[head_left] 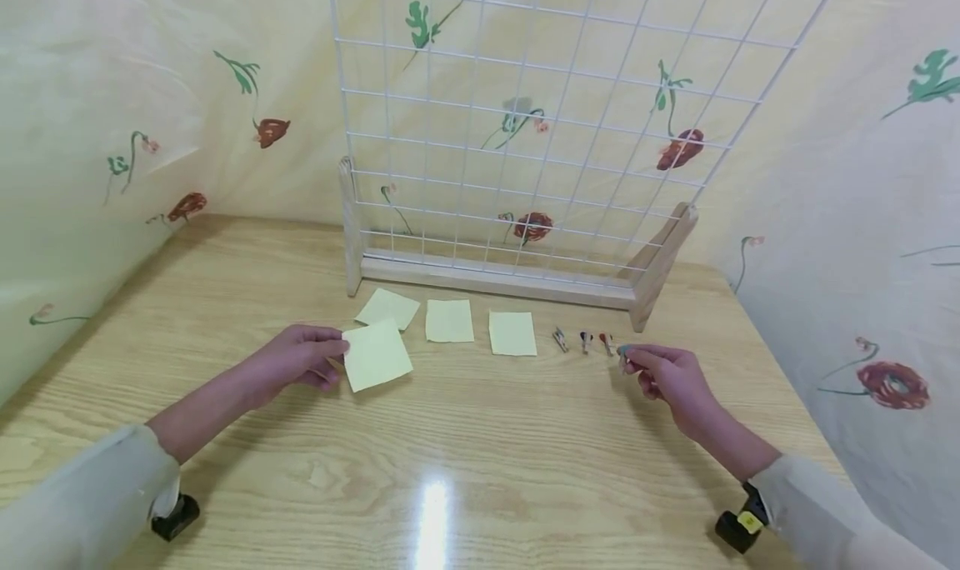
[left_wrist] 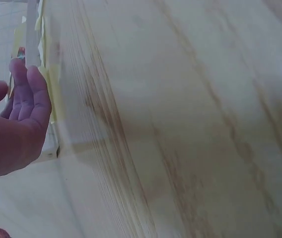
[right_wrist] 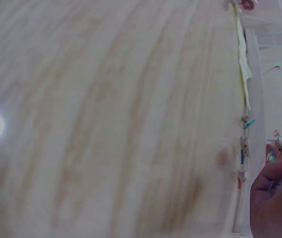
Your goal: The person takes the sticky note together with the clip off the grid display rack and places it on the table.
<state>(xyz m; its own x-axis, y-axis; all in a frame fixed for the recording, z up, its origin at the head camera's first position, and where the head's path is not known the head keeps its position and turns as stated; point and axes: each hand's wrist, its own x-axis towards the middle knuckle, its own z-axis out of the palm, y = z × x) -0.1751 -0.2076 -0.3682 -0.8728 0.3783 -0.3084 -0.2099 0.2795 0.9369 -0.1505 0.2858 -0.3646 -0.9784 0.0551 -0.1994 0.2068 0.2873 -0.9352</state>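
My left hand (head_left: pixel 300 357) pinches a square pale-yellow paper note (head_left: pixel 377 357) by its left edge, thumb on top. The note is held over the near part of a second note (head_left: pixel 387 305). Two more notes, a middle one (head_left: pixel 449 322) and a right one (head_left: pixel 512 334), lie flat in the same row. At the row's right end my right hand (head_left: pixel 671 380) pinches a small clip (head_left: pixel 622 355) with a teal end between thumb and fingers. Three small clips lie just left of it: a silvery one (head_left: pixel 561 340), a dark-tipped one (head_left: pixel 587 343) and a red-tipped one (head_left: pixel 607 345).
Behind the notes and clips stands a white wire grid panel (head_left: pixel 495 128) in a wooden base (head_left: pixel 495 278) with upright end feet. Floral cloth (head_left: pixel 277 170) hangs round the back and sides of the wooden table (head_left: pixel 510 437). Wrist cameras sit below both sleeves.
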